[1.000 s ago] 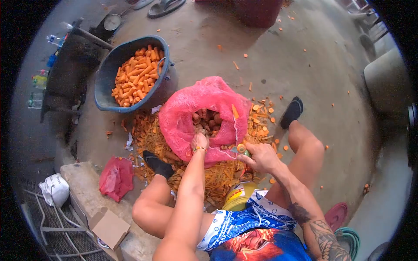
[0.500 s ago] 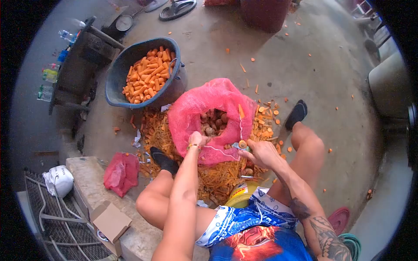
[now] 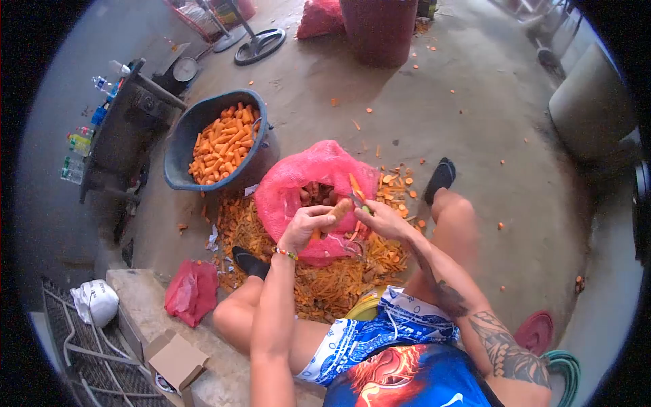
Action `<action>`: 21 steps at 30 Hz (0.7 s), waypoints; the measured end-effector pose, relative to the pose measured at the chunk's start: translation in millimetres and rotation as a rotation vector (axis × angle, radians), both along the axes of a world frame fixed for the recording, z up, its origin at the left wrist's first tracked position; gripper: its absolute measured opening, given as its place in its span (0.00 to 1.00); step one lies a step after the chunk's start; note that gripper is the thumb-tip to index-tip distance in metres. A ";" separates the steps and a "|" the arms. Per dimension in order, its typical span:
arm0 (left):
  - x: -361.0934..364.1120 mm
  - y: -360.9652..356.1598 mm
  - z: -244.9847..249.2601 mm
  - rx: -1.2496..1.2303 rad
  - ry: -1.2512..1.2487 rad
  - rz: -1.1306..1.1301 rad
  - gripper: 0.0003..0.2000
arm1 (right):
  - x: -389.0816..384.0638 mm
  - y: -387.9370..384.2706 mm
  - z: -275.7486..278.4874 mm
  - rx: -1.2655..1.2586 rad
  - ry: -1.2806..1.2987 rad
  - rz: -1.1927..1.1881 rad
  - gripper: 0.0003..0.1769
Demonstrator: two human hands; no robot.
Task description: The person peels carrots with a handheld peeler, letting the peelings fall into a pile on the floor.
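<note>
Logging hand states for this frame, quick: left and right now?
Left hand: closed, holding a brownish carrot.
Right hand: closed on a green-handled tool, exact type unclear.

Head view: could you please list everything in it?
Tub: one, blue, upper left
Carrots: many, orange, in tub
Mesh sack: one, pink, centre
Peelings: heap, orange, around sack
Root: one, brownish, left hand
Tool: one, green-handled, right hand
Container: one, yellow, below sack
Mesh bags: two, red, left and top
Box: one, brown, lower left
Bundle: one, white, left
Bottles: several, mixed, left
Barrel: one, maroon, top
Vat: one, grey, right
Lid: one, pink, right
Hose: one, green, lower right
Shoes: two, black, beside peelings
Hands: two, bare, centre
</note>
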State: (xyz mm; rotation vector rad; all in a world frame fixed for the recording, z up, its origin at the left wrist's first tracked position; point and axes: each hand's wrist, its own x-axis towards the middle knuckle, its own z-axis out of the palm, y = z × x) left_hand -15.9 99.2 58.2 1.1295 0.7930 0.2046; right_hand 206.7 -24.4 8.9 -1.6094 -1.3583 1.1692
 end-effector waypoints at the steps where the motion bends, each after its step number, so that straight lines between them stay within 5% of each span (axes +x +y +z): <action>1: 1.9 -4.6 5.5 0.034 0.002 -0.063 0.21 | 1.0 -0.4 0.2 0.015 0.073 0.048 0.42; 7: 1.4 -29.6 26.7 0.101 0.058 -0.156 0.22 | -7.9 -16.3 16.6 -0.047 0.374 0.225 0.41; 13: -6.5 -55.3 -8.5 0.050 -0.077 0.070 0.17 | -6.2 -21.7 22.2 -0.226 0.190 0.142 0.35; 17: -1.2 -73.0 -30.9 -0.199 -0.240 0.226 0.18 | -11.3 -18.4 -15.7 0.055 0.288 -0.092 0.24; 21: 4.8 -78.5 -33.7 -0.117 -0.196 0.191 0.21 | -14.0 -25.4 3.1 0.315 -0.113 -0.140 0.22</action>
